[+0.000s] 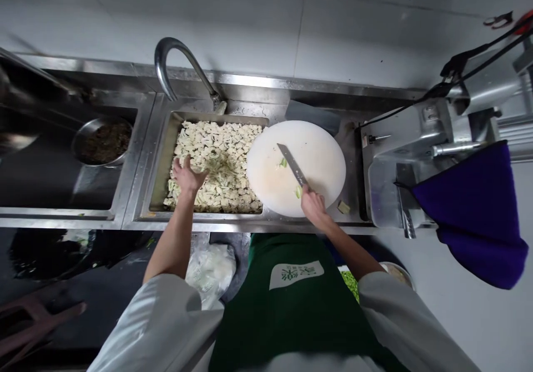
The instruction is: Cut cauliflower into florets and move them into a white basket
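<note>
The person's left hand is over the rectangular stainless-steel sink, its fingers spread wide with nothing gripped; whether they touch the pale cauliflower pieces there cannot be told. These pieces cover most of the sink, with greenish bits scattered near its middle. The right hand has its fingers wrapped around the handle of a long, straight-bladed steel knife, which lies across the round white cutting board, blade pointing away from the person and leftward. Small pale-green vegetable scraps sit beside the blade on the board, which stands at the sink's right edge on the steel worktop. A curved chrome faucet rises behind the sink. In the neighbouring basin to the left is a round metal bowl with dark brown contents. To the board's right, a purple cloth hangs by a grey metal machine.
</note>
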`<state>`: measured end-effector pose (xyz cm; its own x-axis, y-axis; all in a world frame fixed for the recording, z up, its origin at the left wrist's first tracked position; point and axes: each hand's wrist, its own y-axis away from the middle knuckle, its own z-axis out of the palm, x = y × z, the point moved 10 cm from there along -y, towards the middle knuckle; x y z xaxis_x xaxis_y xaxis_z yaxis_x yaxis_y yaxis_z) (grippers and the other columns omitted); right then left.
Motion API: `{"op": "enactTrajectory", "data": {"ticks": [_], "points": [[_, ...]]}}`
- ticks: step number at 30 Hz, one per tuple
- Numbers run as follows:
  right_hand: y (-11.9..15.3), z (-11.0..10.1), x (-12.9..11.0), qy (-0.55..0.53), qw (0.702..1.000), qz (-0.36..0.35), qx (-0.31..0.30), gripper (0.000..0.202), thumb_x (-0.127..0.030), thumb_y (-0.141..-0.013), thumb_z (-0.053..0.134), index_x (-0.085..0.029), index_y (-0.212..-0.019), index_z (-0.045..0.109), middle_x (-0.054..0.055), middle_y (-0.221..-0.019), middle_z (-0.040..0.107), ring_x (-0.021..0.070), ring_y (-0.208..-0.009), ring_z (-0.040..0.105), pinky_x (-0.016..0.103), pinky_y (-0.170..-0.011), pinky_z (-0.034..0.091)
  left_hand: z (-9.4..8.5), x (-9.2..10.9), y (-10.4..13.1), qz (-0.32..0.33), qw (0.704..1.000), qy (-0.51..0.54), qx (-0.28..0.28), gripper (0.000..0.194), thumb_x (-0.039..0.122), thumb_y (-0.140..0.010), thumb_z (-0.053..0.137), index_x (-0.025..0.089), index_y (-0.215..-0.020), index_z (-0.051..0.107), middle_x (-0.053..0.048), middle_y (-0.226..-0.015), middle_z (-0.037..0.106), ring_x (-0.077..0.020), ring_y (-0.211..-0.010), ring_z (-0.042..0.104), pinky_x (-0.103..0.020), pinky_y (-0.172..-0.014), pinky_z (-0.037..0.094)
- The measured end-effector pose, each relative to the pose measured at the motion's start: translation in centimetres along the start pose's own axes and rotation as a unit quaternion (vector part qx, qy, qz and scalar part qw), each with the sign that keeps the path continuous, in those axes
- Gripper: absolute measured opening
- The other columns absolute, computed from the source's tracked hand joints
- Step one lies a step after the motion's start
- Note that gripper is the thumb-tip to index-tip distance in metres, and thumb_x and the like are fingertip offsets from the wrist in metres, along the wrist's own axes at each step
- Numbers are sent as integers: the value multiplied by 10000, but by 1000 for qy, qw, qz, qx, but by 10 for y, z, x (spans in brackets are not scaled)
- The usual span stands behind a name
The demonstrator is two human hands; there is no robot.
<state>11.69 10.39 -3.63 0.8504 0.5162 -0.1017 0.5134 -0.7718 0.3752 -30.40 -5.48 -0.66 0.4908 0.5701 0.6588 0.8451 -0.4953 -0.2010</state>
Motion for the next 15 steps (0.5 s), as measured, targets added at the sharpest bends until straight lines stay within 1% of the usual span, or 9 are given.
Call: {"op": "enactTrajectory", "data": {"ticks": [1,2,4,6,8,10,12,14,15], "points": [[1,0,-6,-6,1000,-13,-1,420,-48,-1012,332,-106,-1361,559,223,-1177,763,283,-1085,752,361,-942,523,3,8,-1,11,1000,6,6,639,451,-815,787,128,-1344,634,-206,-1511,573,-473,-1462,455,-762,-1219,310],[1,-2,-7,-19,1000,-21,2,390,-70,-1022,343,-120,-1328,580,211,-1154,769,282,-1063,755,358,-929,523,14,25,1,41,999,27,-2,628,453,-886,716,103,-1394,603,-205,-1545,551,-424,-1480,459,-709,-1247,327],[-2,-8,12,-65,997,-13,30,301,-161,-1050,378,-142,-1220,626,190,-1080,779,282,-994,759,348,-880,529,56,76,18,128,987,81,-62,576,435,-1019,539,74,-1467,553,-198,-1541,571,-318,-1474,502,-586,-1261,398],[-3,-11,55,-154,985,24,70,262,-300,-1060,419,-169,-1060,646,150,-930,777,260,-863,750,325,-790,537,109,126,49,192,967,86,-142,623,486,-1050,488,68,-1510,524,-202,-1591,528,-306,-1530,451,-552,-1277,390],[2,2,108,-291,950,64,92,324,-454,-1032,461,-205,-884,605,69,-696,706,210,-645,682,292,-648,522,157,163,88,237,949,57,-202,636,529,-1070,442,117,-1550,505,-176,-1671,434,-320,-1607,324,-577,-1317,303],[11,31,155,-439,890,97,82,459,-661,-934,543,-243,-749,507,-16,-493,545,159,-435,530,277,-487,458,190,186,128,276,931,37,-235,628,537,-1084,399,119,-1531,533,-179,-1683,414,-331,-1629,265,-583,-1331,251],[22,60,189,-536,830,128,88,605,-809,-718,706,-266,-690,440,-53,-432,473,126,-369,447,264,-399,393,210,200,164,314,913,40,-257,617,539,-1081,402,107,-1483,582,-196,-1649,461,-326,-1616,302,-547,-1333,266],[30,84,206,-589,788,150,104,693,-859,-590,766,-278,-688,401,-67,-433,466,116,-346,430,257,-351,356,221,207,192,340,901,56,-265,612,533,-1078,413,117,-1497,572,-195,-1641,473,-306,-1599,347,-506,-1334,284],[33,94,205,-600,779,155,100,711,-868,-567,774,-279,-693,397,-65,-443,480,120,-344,441,258,-342,360,224,208,200,334,905,61,-255,622,538,-1073,425,122,-1517,553,-197,-1654,452,-306,-1601,344,-501,-1336,281]]}}
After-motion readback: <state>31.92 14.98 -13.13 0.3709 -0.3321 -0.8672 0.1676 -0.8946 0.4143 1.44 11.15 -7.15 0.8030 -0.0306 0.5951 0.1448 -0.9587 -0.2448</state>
